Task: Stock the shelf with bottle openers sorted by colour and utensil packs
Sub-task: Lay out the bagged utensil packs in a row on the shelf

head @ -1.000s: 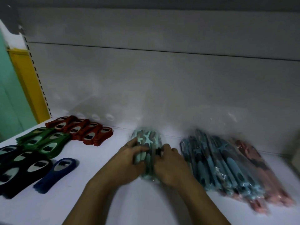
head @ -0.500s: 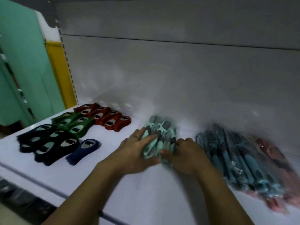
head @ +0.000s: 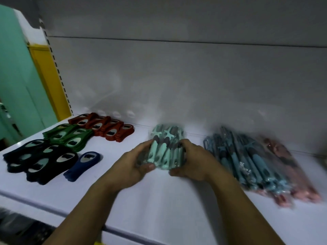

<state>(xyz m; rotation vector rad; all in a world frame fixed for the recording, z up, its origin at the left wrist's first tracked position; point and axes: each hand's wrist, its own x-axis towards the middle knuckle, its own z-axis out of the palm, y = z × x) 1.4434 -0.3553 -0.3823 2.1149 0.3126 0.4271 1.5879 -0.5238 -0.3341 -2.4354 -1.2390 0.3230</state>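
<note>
- Squarely between them, the left hand [head: 134, 165] and right hand [head: 192, 161] grip the mint pack [head: 166, 149] from either side, equally near.
- Pack sits midway along the shelf [head: 159, 200], long axis pointing toward the back wall [head: 177, 76], blue packs [head: 247, 160] near on its right.

I see a white shelf [head: 159, 206] across the lower frame | grey back panel [head: 177, 76] behind it, one horizontal seam high up | yellow upright [head: 47, 80] with slotted strip at far left | mint-green panel [head: 16, 76] beyond | light dim, edges blurred
</note>
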